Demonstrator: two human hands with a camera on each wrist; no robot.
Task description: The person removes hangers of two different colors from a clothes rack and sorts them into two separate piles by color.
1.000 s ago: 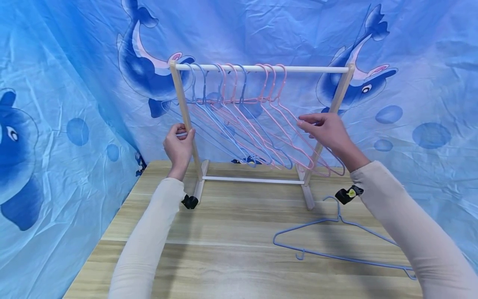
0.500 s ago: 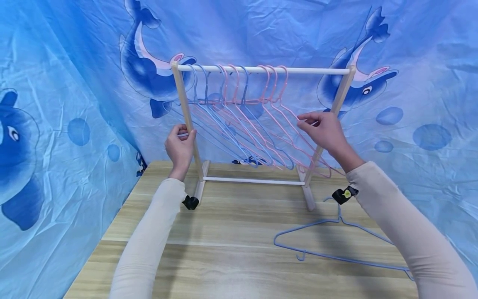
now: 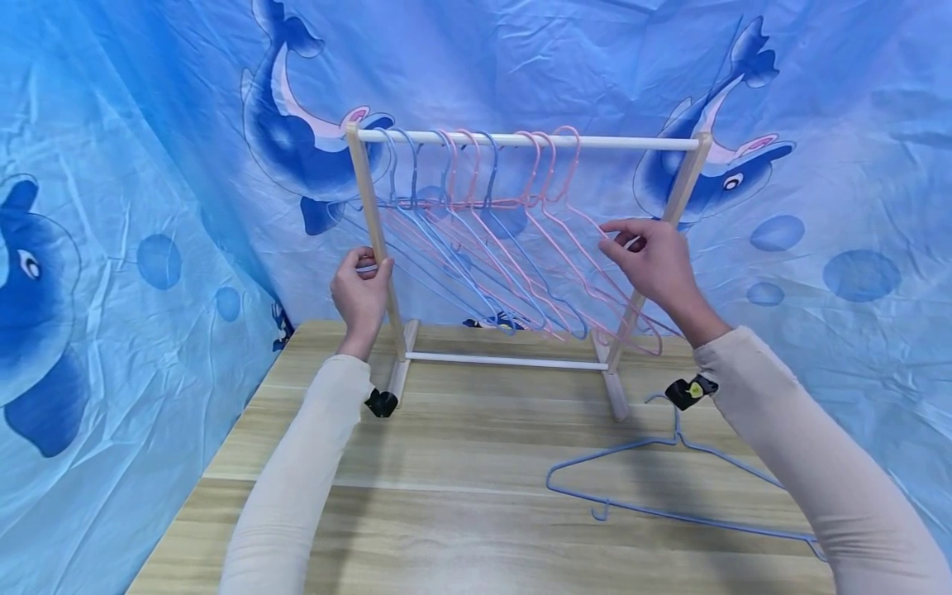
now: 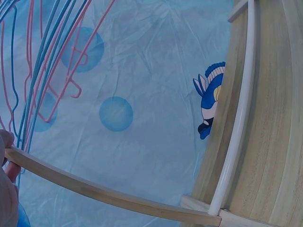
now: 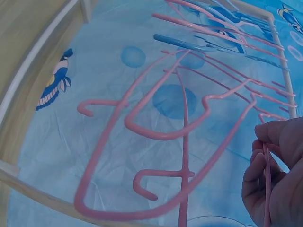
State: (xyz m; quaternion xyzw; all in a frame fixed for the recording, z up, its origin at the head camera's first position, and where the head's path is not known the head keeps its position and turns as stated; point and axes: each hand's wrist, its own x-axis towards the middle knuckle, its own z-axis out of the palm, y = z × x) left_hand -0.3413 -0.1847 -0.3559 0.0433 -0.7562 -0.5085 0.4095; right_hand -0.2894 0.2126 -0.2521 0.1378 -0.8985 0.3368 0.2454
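Observation:
A small rack (image 3: 535,141) with wooden uprights and a white top rod stands at the back of the wooden table (image 3: 461,446). Several blue and pink wire hangers (image 3: 476,223) hang on the rod. My left hand (image 3: 364,264) grips the left upright (image 4: 109,197), and its fingers show at the edge of the left wrist view. My right hand (image 3: 623,240) pinches the sloping arm of the rightmost pink hanger (image 3: 573,215), whose hook sits slightly above the rod. In the right wrist view the fingers (image 5: 277,175) hold the thin pink wire (image 5: 266,189).
A loose blue hanger (image 3: 669,483) lies flat on the table at the right front, under my right forearm. The rack's white lower rail (image 4: 239,113) runs between its feet. A blue dolphin-print cloth (image 3: 149,207) surrounds the table on all sides.
My right hand has shifted slightly right and up with the rightmost pink hanger, and its hook has risen just over the rod. The left hand keeps its grip on the upright.

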